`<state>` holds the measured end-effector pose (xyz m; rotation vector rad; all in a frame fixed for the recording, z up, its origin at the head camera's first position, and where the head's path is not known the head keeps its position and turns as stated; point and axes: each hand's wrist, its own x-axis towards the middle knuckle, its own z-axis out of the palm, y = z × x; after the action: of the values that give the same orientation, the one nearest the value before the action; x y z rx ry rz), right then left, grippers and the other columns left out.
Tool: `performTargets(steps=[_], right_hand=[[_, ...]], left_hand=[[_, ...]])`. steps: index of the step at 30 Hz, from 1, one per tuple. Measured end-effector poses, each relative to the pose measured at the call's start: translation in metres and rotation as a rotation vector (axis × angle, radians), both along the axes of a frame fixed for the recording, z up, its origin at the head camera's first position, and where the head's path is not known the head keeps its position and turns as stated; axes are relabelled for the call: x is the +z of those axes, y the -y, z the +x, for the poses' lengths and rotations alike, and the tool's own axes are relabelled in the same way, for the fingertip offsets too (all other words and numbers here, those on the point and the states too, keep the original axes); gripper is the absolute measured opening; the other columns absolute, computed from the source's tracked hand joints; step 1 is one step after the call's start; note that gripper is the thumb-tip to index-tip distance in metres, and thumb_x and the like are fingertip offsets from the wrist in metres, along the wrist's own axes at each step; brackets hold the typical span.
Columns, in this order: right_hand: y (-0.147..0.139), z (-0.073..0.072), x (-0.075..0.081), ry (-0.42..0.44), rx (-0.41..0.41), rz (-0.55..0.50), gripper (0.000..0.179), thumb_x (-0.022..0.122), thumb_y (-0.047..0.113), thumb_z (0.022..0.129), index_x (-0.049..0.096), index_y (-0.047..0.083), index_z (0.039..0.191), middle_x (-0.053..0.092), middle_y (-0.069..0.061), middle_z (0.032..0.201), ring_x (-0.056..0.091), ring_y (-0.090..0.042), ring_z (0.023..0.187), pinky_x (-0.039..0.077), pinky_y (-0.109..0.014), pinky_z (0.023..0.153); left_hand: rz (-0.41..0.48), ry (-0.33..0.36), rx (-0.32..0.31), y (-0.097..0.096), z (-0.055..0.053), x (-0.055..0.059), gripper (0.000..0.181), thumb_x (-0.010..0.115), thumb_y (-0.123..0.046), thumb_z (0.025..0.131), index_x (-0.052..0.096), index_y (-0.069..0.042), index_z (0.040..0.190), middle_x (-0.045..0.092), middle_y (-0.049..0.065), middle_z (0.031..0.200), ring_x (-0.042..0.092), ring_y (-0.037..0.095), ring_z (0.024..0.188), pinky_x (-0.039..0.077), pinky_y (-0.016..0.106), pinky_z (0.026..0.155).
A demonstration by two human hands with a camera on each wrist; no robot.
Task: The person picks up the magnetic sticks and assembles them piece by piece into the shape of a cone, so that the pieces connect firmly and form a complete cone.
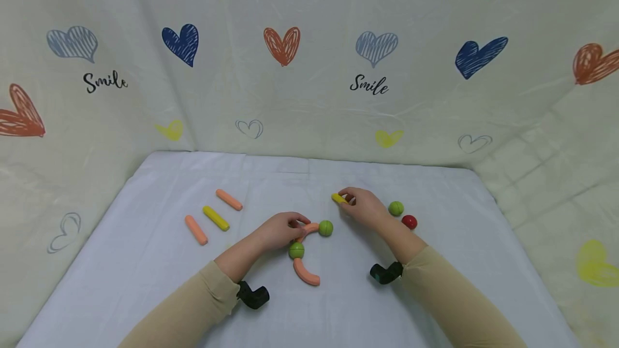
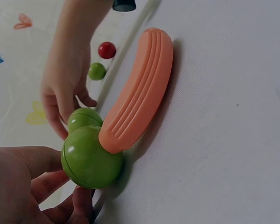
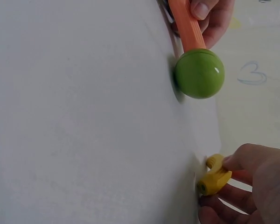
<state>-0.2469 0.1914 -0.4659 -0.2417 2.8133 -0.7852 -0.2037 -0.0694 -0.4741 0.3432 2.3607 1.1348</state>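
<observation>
On the left of the white-covered worktop (image 1: 358, 310), three straight sticks lie slantwise and apart from one another: an orange stick (image 1: 196, 230) nearest the edge, a yellow stick (image 1: 216, 218) beside it, and a second orange stick (image 1: 229, 200) a little farther back. To their right, a black device (image 1: 253, 295) juts from the left wrist, below the beige cuff. Next comes the left hand (image 1: 281, 229), its grip narrow, holding the upper curved piece (image 1: 311, 227), which is orange, between thumb and fingers. Just below that hand sits the near green ball (image 1: 296, 250); the fingers pass behind it in the left wrist view, so I can't fairly say whether they touch it. A lower curved piece (image 1: 306, 273), also orange and grooved, meets this ball and bends off toward the front. At the right end of the upper curved piece, touching it, is another green ball (image 1: 326, 228). Farther right and back, the yellow curved piece (image 1: 338, 198) is pinched in the narrow grip of the right hand (image 1: 365, 208). Beyond that wrist, a third green ball (image 1: 396, 208) and a red ball (image 1: 409, 222) lie close together.
</observation>
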Motion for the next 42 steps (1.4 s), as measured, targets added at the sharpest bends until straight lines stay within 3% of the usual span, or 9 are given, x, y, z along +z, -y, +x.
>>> performTargets(steps=[7,18,25,42], right_hand=[[-0.002,-0.002,-0.003,0.005,-0.003,0.021,0.035,0.066,0.025,0.096,0.063,0.015,0.129,0.064,-0.007,0.108,0.058,-0.021,0.093,0.050,-0.037,0.078],[0.000,-0.001,0.002,-0.069,-0.013,0.106,0.038,0.068,0.024,0.094,0.065,0.008,0.129,0.064,-0.011,0.112,0.059,-0.026,0.097,0.050,-0.044,0.088],[0.001,0.000,0.002,-0.089,-0.014,0.135,0.037,0.068,0.021,0.094,0.066,0.014,0.131,0.066,-0.010,0.117,0.060,-0.026,0.104,0.049,-0.044,0.091],[0.000,0.011,0.005,-0.086,-0.011,0.147,0.036,0.067,0.022,0.095,0.067,0.014,0.131,0.067,-0.009,0.115,0.059,-0.023,0.092,0.052,-0.041,0.083]], left_hand=[[0.000,0.001,0.001,0.000,0.002,0.001,0.025,0.064,-0.028,0.097,0.069,-0.021,0.121,0.065,0.001,0.104,0.058,0.016,0.089,0.049,0.033,0.076],[0.000,0.002,-0.001,0.000,0.001,0.001,0.025,0.064,-0.029,0.097,0.068,-0.023,0.121,0.065,0.000,0.105,0.058,0.016,0.089,0.048,0.033,0.076],[0.003,-0.003,-0.004,0.001,0.001,0.001,0.025,0.065,-0.030,0.097,0.068,-0.023,0.121,0.065,0.000,0.106,0.058,0.016,0.090,0.049,0.034,0.077],[-0.011,-0.013,0.010,-0.001,0.002,0.000,0.025,0.065,-0.029,0.097,0.069,-0.023,0.120,0.065,0.000,0.104,0.058,0.016,0.088,0.048,0.033,0.075]])
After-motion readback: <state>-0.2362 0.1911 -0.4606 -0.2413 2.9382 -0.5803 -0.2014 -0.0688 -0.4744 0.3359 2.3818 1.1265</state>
